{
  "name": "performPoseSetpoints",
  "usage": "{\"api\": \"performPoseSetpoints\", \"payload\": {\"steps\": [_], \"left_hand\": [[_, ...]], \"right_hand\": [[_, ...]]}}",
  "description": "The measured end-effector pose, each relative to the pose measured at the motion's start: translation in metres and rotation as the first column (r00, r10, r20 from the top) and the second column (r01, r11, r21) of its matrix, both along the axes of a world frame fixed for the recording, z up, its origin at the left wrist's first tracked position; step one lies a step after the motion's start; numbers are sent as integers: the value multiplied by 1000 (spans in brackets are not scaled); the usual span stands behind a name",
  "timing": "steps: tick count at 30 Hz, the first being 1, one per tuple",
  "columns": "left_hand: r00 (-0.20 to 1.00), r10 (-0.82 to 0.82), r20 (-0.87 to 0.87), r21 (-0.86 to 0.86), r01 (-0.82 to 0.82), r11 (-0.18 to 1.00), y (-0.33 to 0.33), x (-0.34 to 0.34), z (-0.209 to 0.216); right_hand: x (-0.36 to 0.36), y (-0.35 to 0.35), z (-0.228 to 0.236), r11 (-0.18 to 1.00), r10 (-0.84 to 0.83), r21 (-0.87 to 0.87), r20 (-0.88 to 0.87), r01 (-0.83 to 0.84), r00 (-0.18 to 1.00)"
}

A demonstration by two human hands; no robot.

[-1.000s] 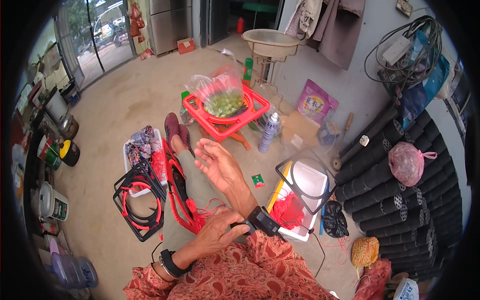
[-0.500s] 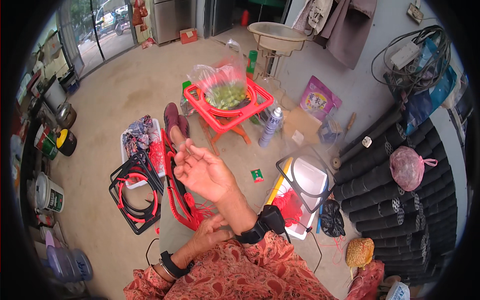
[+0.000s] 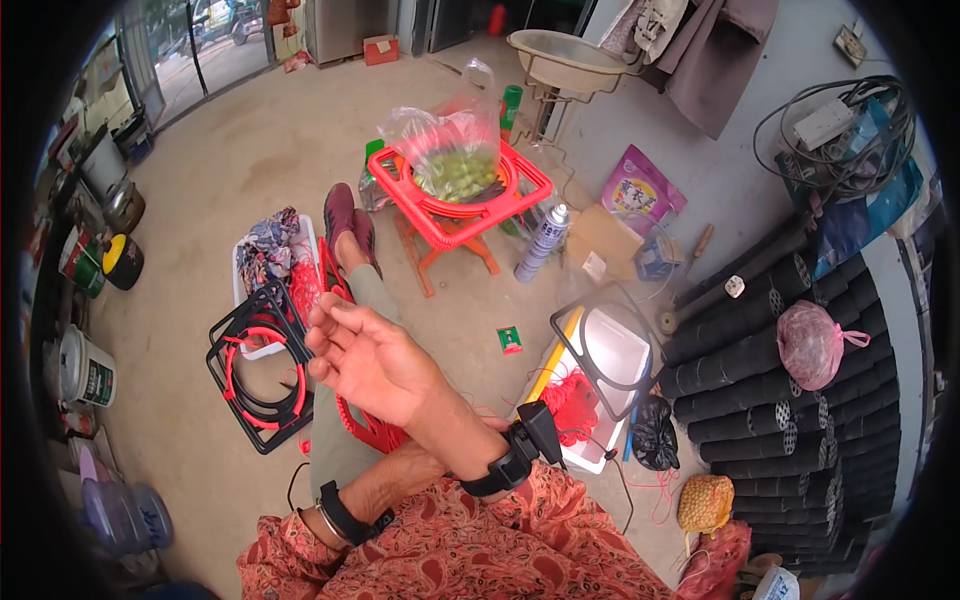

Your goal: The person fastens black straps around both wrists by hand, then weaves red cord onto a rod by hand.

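Raised over my lap, palm up, my right hand (image 3: pixel 365 360) has curled fingers, with the thumb near the forefinger. Whatever lies between the fingertips is too small to make out. My left hand (image 3: pixel 430 462) crosses beneath the right forearm, which hides its fingers. Under both arms, red netting with a red frame (image 3: pixel 372 428) lies along my leg. Beside that leg, a black square frame with a red ring (image 3: pixel 268 375) leans by a white tray (image 3: pixel 247 350) holding red cord and patterned cloth.
Ahead, a red stool (image 3: pixel 450 235) bears a plastic bag of green fruit (image 3: pixel 455 172). A spray can (image 3: pixel 543 243) stands beside it. At right are a white foam box (image 3: pixel 625 350) with red netting, another black frame (image 3: pixel 610 382) and stacked black netted rolls (image 3: pixel 790 390).
My right hand has moved left and slightly down. My left hand has slid rightward under the right forearm, and its fingers are now hidden. The view has shifted a little.
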State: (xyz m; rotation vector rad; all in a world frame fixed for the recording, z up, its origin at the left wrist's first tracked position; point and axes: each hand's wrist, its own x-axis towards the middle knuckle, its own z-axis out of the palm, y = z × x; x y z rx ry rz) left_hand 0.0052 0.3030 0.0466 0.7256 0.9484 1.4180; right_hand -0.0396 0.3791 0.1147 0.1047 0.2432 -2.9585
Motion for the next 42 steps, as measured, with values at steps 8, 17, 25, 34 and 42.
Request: {"api": "performPoseSetpoints", "payload": {"steps": [8, 17, 25, 34, 42], "left_hand": [[851, -73, 519, -57, 120, 991, 0, -6, -15], [983, -57, 173, -249, 100, 963, -10, -10, 29], [891, -42, 452, -204, 149, 968, -16, -4, 62], [840, -71, 538, -153, 180, 972, -20, 3, 100], [974, -124, 187, 90, 109, 990, -15, 4, 48]], "right_hand": [[20, -36, 24, 953, 130, 289, -120, -90, 984], [36, -48, 49, 827, 198, 560, -217, -45, 956], [59, -55, 83, 668, 260, 717, -473, 197, 842], [79, -80, 89, 619, 288, 712, -600, 333, 747], [85, -79, 90, 471, 241, 630, -765, 617, 597]]}}
